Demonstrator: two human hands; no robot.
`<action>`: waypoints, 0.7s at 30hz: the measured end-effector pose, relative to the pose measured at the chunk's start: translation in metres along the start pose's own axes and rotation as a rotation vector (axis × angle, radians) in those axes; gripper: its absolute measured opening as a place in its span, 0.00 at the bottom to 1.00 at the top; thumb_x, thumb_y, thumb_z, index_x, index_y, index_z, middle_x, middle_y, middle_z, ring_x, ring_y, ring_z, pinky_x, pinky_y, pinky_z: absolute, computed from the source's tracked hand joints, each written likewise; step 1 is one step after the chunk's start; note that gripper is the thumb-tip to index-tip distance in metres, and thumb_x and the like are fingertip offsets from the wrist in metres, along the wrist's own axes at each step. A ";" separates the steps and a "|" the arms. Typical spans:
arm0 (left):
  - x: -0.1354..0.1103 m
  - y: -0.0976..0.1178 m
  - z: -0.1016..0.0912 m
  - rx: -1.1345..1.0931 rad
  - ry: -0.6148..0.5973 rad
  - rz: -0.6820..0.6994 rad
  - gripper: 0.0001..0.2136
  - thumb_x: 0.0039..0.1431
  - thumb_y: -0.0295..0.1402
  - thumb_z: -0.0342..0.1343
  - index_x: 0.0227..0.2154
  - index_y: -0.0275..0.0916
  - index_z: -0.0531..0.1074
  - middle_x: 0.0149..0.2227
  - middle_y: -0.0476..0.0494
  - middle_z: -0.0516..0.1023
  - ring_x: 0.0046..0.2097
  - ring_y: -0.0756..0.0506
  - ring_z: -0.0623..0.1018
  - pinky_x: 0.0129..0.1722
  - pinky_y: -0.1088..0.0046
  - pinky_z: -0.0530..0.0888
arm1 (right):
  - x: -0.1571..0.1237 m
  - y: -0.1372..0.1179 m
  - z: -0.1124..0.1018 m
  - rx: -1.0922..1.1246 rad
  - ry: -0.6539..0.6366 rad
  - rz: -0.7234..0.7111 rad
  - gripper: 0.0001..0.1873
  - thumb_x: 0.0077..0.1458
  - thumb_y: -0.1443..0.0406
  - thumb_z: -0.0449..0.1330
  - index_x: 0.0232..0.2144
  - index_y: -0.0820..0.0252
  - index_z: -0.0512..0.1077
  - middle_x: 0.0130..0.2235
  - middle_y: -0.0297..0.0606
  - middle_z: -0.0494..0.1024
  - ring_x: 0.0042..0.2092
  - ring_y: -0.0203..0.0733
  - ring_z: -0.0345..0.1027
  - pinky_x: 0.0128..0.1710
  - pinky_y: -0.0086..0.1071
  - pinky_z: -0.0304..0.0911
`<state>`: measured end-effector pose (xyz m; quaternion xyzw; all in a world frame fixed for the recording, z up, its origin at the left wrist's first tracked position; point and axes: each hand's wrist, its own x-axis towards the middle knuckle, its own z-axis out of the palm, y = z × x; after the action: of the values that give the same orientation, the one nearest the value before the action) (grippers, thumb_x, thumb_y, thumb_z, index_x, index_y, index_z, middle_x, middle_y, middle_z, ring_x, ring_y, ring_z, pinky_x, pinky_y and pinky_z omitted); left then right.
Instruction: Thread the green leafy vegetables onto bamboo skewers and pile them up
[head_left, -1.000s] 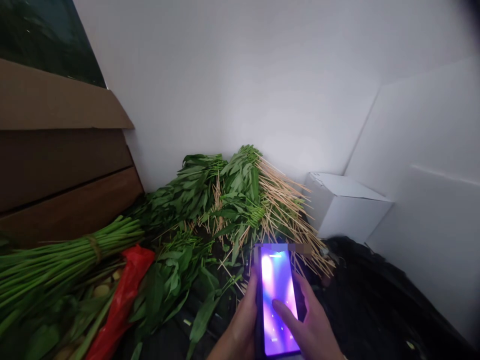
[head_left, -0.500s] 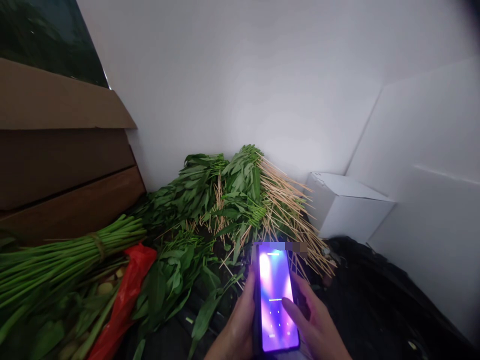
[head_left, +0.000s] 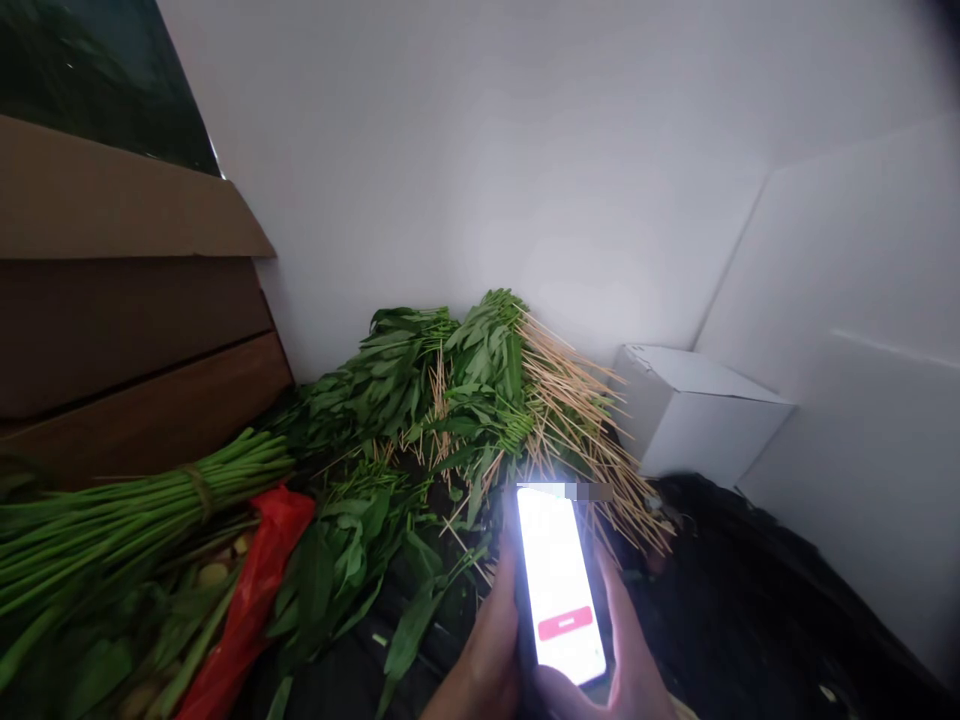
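A lit smartphone (head_left: 559,580) is held upright between both hands at the bottom centre, its screen white with a red button low down. My left hand (head_left: 491,640) wraps the phone's left edge. On the other side, my right hand (head_left: 626,640) grips the right edge, with its thumb across the lower end of the screen. Just beyond the phone lie leafy green stems (head_left: 480,370) and a spread of thin wooden skewers (head_left: 577,410). Loose leafy greens (head_left: 360,540) rest to the left of the hands.
A tied bundle of green stems (head_left: 150,510) lies at left beside a red plastic bag (head_left: 259,590). Cardboard boxes (head_left: 127,330) stand behind it. At right are a white box (head_left: 709,420) and black plastic sheeting (head_left: 750,580). A white wall (head_left: 487,150) rises behind.
The phone screen has turned from a purple picture to a white page with a red button. My right thumb has moved from mid-screen down to the phone's lower end.
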<state>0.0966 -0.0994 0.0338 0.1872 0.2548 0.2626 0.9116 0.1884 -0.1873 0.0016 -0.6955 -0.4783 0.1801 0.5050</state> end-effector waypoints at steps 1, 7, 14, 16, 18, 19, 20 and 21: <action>0.002 -0.001 -0.001 0.025 0.037 0.005 0.35 0.58 0.55 0.46 0.57 0.30 0.65 0.49 0.31 0.77 0.52 0.35 0.76 0.56 0.59 0.66 | -0.002 0.000 0.002 -0.026 0.020 -0.019 0.53 0.47 0.57 0.62 0.66 0.58 0.35 0.66 0.48 0.46 0.66 0.58 0.42 0.62 0.51 0.47; 0.010 -0.008 -0.021 0.068 0.143 -0.005 0.35 0.58 0.54 0.47 0.59 0.28 0.63 0.52 0.29 0.74 0.56 0.34 0.71 0.58 0.62 0.64 | -0.006 -0.008 0.011 -0.139 0.124 -0.087 0.53 0.49 0.53 0.60 0.66 0.62 0.35 0.65 0.53 0.48 0.64 0.65 0.45 0.57 0.56 0.53; 0.011 -0.010 -0.032 -0.034 0.052 0.017 0.34 0.58 0.53 0.48 0.59 0.32 0.63 0.52 0.31 0.75 0.57 0.35 0.70 0.58 0.61 0.65 | -0.004 -0.014 0.017 -0.259 0.184 -0.123 0.51 0.48 0.57 0.58 0.66 0.62 0.36 0.63 0.53 0.54 0.58 0.67 0.58 0.44 0.53 0.67; 0.010 -0.009 -0.030 -0.047 -0.009 -0.015 0.36 0.57 0.55 0.46 0.58 0.30 0.64 0.51 0.29 0.75 0.56 0.33 0.71 0.57 0.58 0.66 | -0.004 -0.016 0.018 -0.270 0.188 -0.117 0.50 0.48 0.58 0.58 0.66 0.62 0.36 0.61 0.55 0.57 0.56 0.66 0.61 0.40 0.51 0.69; 0.008 -0.007 -0.025 -0.049 -0.045 -0.037 0.38 0.57 0.57 0.45 0.58 0.27 0.64 0.50 0.28 0.76 0.55 0.33 0.73 0.55 0.57 0.67 | -0.004 -0.017 0.018 -0.276 0.203 -0.119 0.50 0.48 0.58 0.58 0.66 0.63 0.37 0.60 0.55 0.58 0.55 0.65 0.62 0.39 0.49 0.70; 0.007 -0.007 -0.022 -0.051 -0.056 -0.038 0.38 0.57 0.57 0.44 0.57 0.27 0.65 0.49 0.27 0.76 0.54 0.33 0.73 0.55 0.57 0.67 | -0.004 -0.017 0.018 -0.280 0.215 -0.123 0.50 0.47 0.58 0.58 0.66 0.63 0.37 0.60 0.54 0.58 0.55 0.65 0.63 0.39 0.48 0.70; 0.006 -0.006 -0.019 -0.052 -0.069 -0.038 0.38 0.57 0.58 0.43 0.57 0.27 0.65 0.49 0.27 0.77 0.54 0.33 0.73 0.55 0.58 0.67 | -0.004 -0.017 0.017 -0.285 0.227 -0.128 0.51 0.47 0.58 0.58 0.66 0.63 0.38 0.60 0.54 0.59 0.54 0.64 0.63 0.38 0.47 0.71; 0.005 -0.006 -0.015 -0.052 -0.080 -0.035 0.38 0.57 0.58 0.43 0.57 0.27 0.65 0.49 0.27 0.77 0.53 0.33 0.74 0.55 0.58 0.67 | -0.004 -0.016 0.017 -0.290 0.238 -0.136 0.51 0.47 0.58 0.58 0.66 0.63 0.38 0.60 0.54 0.59 0.54 0.64 0.64 0.38 0.47 0.71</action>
<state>0.0938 -0.0980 0.0171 0.1692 0.2145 0.2454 0.9301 0.1665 -0.1810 0.0079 -0.7434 -0.4822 -0.0089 0.4635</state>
